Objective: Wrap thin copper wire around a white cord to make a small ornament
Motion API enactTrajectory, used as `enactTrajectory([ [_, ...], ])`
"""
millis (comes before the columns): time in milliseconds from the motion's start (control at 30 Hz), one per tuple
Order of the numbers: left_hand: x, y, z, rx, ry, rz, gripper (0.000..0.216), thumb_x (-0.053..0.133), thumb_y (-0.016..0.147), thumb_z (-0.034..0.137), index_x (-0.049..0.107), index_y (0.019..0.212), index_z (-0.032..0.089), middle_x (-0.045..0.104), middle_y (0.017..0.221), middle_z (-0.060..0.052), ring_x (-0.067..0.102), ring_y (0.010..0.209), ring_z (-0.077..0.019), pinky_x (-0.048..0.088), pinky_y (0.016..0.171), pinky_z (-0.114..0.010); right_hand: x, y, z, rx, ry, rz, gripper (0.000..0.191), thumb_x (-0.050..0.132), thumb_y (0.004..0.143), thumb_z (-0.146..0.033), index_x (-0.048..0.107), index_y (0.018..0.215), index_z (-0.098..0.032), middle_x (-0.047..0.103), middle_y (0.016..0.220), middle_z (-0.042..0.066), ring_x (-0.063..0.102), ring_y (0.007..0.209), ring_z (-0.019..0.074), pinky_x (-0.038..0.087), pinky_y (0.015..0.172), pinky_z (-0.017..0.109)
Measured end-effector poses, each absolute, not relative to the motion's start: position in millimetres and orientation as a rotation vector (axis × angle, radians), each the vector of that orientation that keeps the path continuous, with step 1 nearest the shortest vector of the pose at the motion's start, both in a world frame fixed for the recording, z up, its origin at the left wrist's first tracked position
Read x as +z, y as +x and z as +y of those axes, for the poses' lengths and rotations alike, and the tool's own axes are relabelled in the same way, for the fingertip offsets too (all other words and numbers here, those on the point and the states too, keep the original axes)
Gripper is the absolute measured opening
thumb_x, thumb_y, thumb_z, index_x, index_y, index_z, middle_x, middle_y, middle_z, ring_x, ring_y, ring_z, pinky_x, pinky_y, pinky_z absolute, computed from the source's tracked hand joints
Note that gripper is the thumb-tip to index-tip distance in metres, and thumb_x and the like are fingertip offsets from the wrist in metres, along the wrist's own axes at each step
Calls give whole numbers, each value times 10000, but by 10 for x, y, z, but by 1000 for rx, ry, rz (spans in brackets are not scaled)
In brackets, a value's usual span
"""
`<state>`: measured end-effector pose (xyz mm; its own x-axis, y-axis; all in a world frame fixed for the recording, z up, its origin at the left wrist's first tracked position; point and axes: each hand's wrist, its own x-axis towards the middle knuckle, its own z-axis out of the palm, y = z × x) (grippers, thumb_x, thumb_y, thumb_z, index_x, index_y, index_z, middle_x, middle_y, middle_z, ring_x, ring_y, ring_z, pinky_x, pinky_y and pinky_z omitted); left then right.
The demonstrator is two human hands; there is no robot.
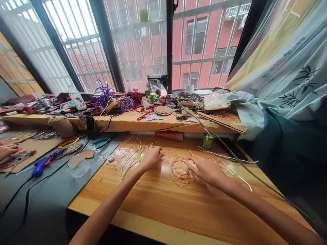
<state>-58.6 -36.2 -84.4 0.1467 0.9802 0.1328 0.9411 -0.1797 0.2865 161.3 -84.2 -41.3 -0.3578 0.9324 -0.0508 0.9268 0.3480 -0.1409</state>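
Observation:
A loose coil of thin copper-coloured wire (180, 169) lies on the wooden table in front of me. My left hand (151, 158) is at the coil's upper left, its thumb and fingers bent close together where an outer loop of the wire runs to them. On the other side, my right hand (204, 169) reaches over the coil's right edge. Its thumb touches the loops, and the index finger is spread apart from the thumb. White cords (130, 165) and more thin wire lie tangled left of my left hand.
A crowded shelf (122, 124) runs along the window. Scissors (181, 118) lie on it. To the left are teal pliers (102, 142), a blue glue gun (42, 165) and another person's hand (9, 151). A dark cable (230, 149) crosses the right side, near a green carton (207, 140).

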Motion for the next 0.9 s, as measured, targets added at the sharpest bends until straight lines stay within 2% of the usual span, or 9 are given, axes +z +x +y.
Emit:
enactTrajectory([
  [133, -881, -437, -343, 530, 2003, 1524, 313, 422, 768, 251, 504, 1041, 122, 590, 1020, -79, 533, 910, -136, 394, 799, -252, -706, 1725, -927, 599, -1306, -2530, 530, 438, 734, -309, 353, 1233, -151, 396, 1263, 111, 358, 1163, 216, 318, 940, 366],
  [233, -710, -454, -311, 691, 1918, 1379, 317, 412, 773, 262, 503, 1045, 127, 562, 1078, -77, 519, 953, -121, 390, 818, -226, -759, 1741, -924, 750, -1164, -2347, 547, 383, 757, -299, 277, 1275, -156, 327, 1313, 94, 337, 1182, 184, 336, 942, 347],
  [367, -386, -757, -329, 777, 1791, 1527, 359, 310, 813, 321, 522, 1011, 109, 596, 1010, -97, 555, 883, -143, 420, 773, -268, -750, 1862, -969, 702, -1298, -2231, 502, 330, 784, -324, 315, 1262, -174, 351, 1302, 91, 329, 1189, 199, 298, 969, 397],
  [467, -377, -980, -531, 679, 1937, 1789, 417, 248, 829, 358, 544, 979, 105, 600, 993, -111, 550, 910, -179, 409, 809, -323, -821, 1979, -1039, 706, -1386, -2308, 547, 342, 780, -375, 294, 1279, -155, 306, 1327, 101, 269, 1221, 211, 236, 999, 414],
  [567, -629, -960, -916, 331, 2446, 1743, 375, 312, 818, 367, 547, 1004, 142, 553, 1100, -100, 392, 1137, -222, 241, 976, -414, -973, 1974, -1092, 683, -1480, -2394, 612, 344, 777, -413, 270, 1289, -86, 244, 1344, 145, 201, 1242, 227, 203, 1011, 412],
  [633, -836, -794, -1173, 123, 2655, 1595, 423, 295, 824, 392, 495, 1091, 130, 482, 1192, -119, 281, 1216, -238, 134, 1009, -471, -1062, 1882, -1092, 610, -1460, -2436, 619, 340, 779, -427, 277, 1283, -74, 219, 1348, 161, 170, 1249, 237, 188, 1012, 427],
  [700, -989, -572, -1338, 103, 2715, 1581, 565, 258, 819, 453, 352, 1219, 67, 338, 1296, -171, 193, 1251, -255, 130, 1014, -478, -1102, 1758, -1062, 571, -1393, -2468, 614, 348, 781, -423, 273, 1284, -79, 217, 1349, 161, 165, 1250, 233, 183, 1016, 426],
  [767, -1057, -389, -1397, 163, 2739, 1539, 575, 216, 830, 447, 293, 1255, 67, 298, 1321, -159, 173, 1259, -240, 151, 1021, -461, -1093, 1659, -1016, 594, -1312, -2484, 602, 351, 787, -393, 254, 1293, -81, 233, 1348, 152, 183, 1249, 213, 187, 1023, 402],
  [900, -1044, -402, -1433, 370, 2703, 1651, 465, 240, 843, 371, 392, 1194, 107, 383, 1279, -121, 307, 1207, -206, 277, 1000, -397, -1024, 1694, -952, 609, -1278, -2344, 555, 308, 811, -374, 233, 1303, -127, 279, 1337, 123, 237, 1235, 183, 220, 1014, 393],
])
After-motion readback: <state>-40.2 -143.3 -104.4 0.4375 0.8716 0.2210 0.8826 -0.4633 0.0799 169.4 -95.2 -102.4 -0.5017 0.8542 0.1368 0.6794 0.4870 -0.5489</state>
